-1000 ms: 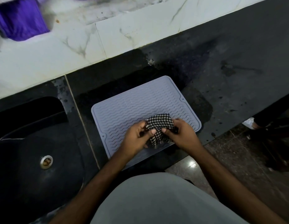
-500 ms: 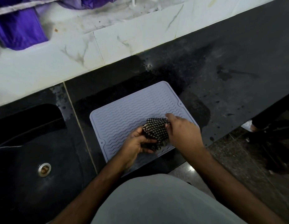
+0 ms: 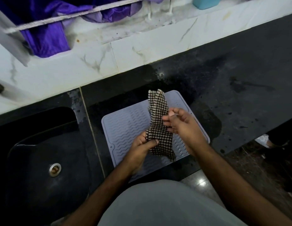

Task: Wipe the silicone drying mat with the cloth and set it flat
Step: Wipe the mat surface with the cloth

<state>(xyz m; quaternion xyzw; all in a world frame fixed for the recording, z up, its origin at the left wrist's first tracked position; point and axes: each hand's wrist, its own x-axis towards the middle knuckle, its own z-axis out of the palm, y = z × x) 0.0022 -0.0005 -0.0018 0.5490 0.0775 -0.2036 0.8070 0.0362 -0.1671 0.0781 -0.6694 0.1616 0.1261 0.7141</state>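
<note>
Black stone tabletop (image 3: 231, 88) runs under a white marble ledge; dark sink (image 3: 44, 160) with drain on the left, some wet-looking dark patches on the stone around the mat. Silicone drying mat (image 3: 125, 128), pale grey with wavy ribs, lies flat on the tabletop just right of the sink, near edge close to the tabletop's front edge. No curled corner visible, though the hands hide part of it.

Checked cloth (image 3: 158, 126) is held up above the mat, stretched out lengthwise, far end loose over the mat's far edge. Can't tell if it touches the mat.

Left hand (image 3: 142, 147) pinches the cloth's near part, thumb on top. Right hand (image 3: 182, 126) is half open beside the cloth's middle, fingers loosely curled, fingertips at the cloth edge; firm grip or not, can't tell.

Step in hand, my read: arranging the cloth into a wiping pad, wiping not started. To do it well: fold it into a flat pad, press it down with one palm, pin a mat corner with the other hand so the silicone doesn't slide toward the edge. Stroke along the ribs, far edge to near. Risk: loose bunched cloth skips over the grooves.
</note>
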